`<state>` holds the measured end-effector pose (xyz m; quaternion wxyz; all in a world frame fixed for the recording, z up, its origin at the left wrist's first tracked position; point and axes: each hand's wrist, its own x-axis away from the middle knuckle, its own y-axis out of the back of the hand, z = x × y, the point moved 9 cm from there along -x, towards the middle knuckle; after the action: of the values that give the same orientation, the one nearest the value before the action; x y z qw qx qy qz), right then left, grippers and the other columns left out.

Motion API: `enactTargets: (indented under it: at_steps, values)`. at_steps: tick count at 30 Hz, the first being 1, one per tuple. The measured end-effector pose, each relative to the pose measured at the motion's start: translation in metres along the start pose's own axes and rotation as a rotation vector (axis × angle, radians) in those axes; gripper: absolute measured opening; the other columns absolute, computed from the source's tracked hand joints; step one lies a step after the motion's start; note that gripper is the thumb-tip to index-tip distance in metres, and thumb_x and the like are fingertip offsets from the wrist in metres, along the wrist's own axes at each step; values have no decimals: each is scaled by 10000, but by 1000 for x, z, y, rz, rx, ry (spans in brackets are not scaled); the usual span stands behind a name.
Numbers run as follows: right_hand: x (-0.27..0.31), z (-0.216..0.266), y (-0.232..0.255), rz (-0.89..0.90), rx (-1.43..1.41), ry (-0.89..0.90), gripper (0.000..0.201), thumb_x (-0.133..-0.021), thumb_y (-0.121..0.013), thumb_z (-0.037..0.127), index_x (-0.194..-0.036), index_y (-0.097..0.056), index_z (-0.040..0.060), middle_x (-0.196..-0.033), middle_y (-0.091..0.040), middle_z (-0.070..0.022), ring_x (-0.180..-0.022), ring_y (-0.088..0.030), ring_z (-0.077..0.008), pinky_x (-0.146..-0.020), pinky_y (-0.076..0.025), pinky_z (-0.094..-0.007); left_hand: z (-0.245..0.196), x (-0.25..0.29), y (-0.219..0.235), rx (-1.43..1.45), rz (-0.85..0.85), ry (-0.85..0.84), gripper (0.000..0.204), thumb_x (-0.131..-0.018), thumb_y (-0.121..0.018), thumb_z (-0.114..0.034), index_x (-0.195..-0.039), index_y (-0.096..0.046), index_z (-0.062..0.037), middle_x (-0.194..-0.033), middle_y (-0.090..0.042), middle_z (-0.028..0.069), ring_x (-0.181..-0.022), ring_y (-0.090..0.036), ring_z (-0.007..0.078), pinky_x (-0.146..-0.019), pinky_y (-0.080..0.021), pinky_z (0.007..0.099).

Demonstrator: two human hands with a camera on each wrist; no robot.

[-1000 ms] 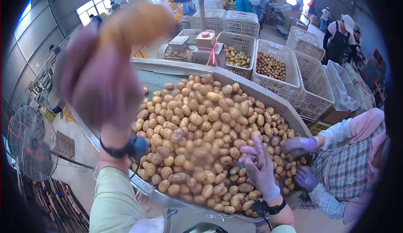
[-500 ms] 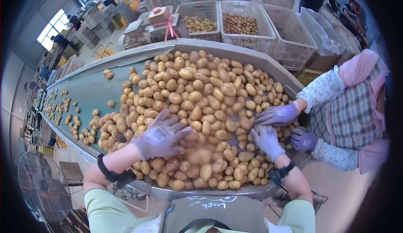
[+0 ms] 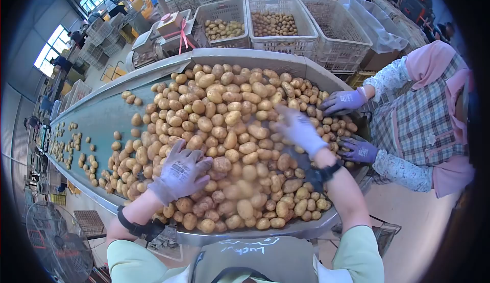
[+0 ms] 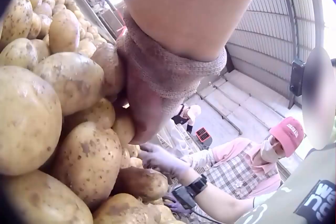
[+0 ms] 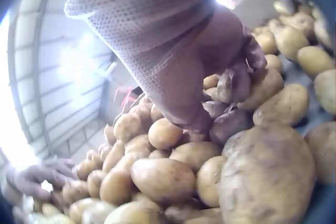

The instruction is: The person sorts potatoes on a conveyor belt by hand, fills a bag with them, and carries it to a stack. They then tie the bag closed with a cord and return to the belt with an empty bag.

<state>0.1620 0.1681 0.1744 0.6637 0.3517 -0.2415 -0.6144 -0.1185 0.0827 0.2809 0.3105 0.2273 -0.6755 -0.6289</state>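
A large heap of potatoes (image 3: 232, 117) covers the near end of a green conveyor belt (image 3: 109, 114). My gloved left hand (image 3: 181, 176) rests on the near left of the heap with its fingers spread. In the left wrist view, potatoes (image 4: 89, 161) lie close beside that hand (image 4: 147, 98). My gloved right hand (image 3: 300, 132), blurred, touches the right side of the heap. The right wrist view has this hand (image 5: 184, 77) reaching down among the potatoes, its fingers (image 5: 239, 82) loosely bent against them; no potato shows clear of the heap in it.
To the right, another person's gloved hands (image 3: 344, 102) touch the heap near mine. White crates (image 3: 283, 43), some with potatoes, stand beyond the metal rim (image 3: 245, 56). A motor with a control box (image 3: 168, 25) sits by the belt. A fan (image 3: 58, 242) stands lower left.
My left hand, earlier raised near the camera with a blurred yellow-brown thing, came down onto the potatoes. My right hand has moved from the near right forward over the heap.
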Motion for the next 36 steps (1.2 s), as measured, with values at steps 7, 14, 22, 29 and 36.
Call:
enactTargets:
  at_steps: [7, 14, 22, 29, 36]
  values:
    - [18, -47, -29, 338, 41, -253, 452, -880, -661, 344, -1264, -611, 109, -1228, -639, -249, -1133, -632, -418, -973, -505, -498, -1, 14, 18, 69, -86, 10, 376, -814, -721, -313, -1158, -726, -161, -1022, -688, 62, -1053, -632, 280, -1137, -333, 548]
    - [48, -82, -12, 169, -295, -355, 488, -932, -649, 351, -1308, -583, 46, -1183, -681, -208, -1118, -652, -385, -955, -519, -457, 1, 10, 13, 63, -109, 27, 359, -834, -708, -280, -1168, -728, -151, -999, -682, 68, -1056, -632, 287, -1137, -339, 580]
    - [29, 14, -66, 358, 108, -107, 610, -890, -634, 463, -1302, -574, 17, -1229, -645, -251, -1148, -633, -384, -976, -508, -461, -1, 12, 13, 45, -134, -11, 368, -838, -703, -290, -1178, -716, -150, -979, -659, 71, -1027, -622, 288, -1141, -321, 568]
    - [43, -1, -41, 55, 14, -34, 600, -867, -685, 506, -1316, -580, 121, -1357, -574, -210, -1192, -612, -383, -971, -513, -492, -2, 10, 15, 85, -105, 3, 371, -835, -692, -305, -1173, -720, -157, -958, -656, 76, -1018, -615, 295, -1143, -296, 566]
    - [37, 184, 205, -522, 255, 1070, 370, -900, -659, 467, -1017, -619, 118, -956, -634, -84, -693, -615, -226, -614, -533, -419, 2, 13, 14, 92, -148, -10, 346, -827, -680, -309, -1129, -732, -148, -962, -667, 51, -992, -613, 281, -1131, -289, 558]
